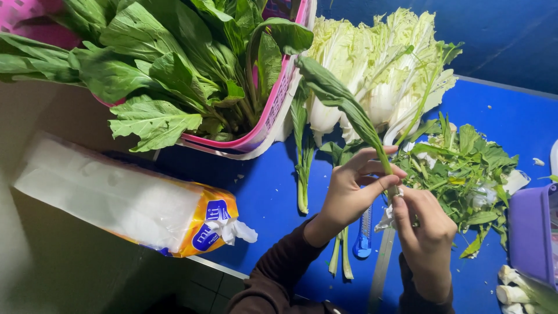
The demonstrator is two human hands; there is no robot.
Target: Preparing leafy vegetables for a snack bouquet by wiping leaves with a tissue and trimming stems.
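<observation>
A long green leaf stalk [349, 113] is held up in the air above the blue table [267, 192]. Its thin stem end sits in the fingers and its wide leaf leans up and away to the left.

The left hand [354, 192] has its fingers curled around the stem, with the thumb pressed on it, so it has a tight hold. The right hand [427, 238] is just below and touches the bottom of the same stem. Its fingers are bent in close around the stem end and a bit of white stuff. It looks like a pinch, but how tight it is I cannot tell.

Right under the fingers lies a blue-handled knife [364, 232] flat on the table, with a few cut stems [342, 256] beside it. Another leafy stalk [302, 168] lies to the left of the left hand. To the right of the fingers is a pile of torn green scraps [471, 168]. Past the fingers, farther back, lie pale napa cabbages [378, 70]. Up and left of them is a pink basket [273, 110] full of big green leaves [163, 70].

Far left of the hands, off the table, is a pack of white tissues [128, 203] in a clear and orange wrapper. At the right edge is a purple tub [532, 232], with white stem ends [514, 293] in front of it.

The wall [500, 35] behind is dark blue.
</observation>
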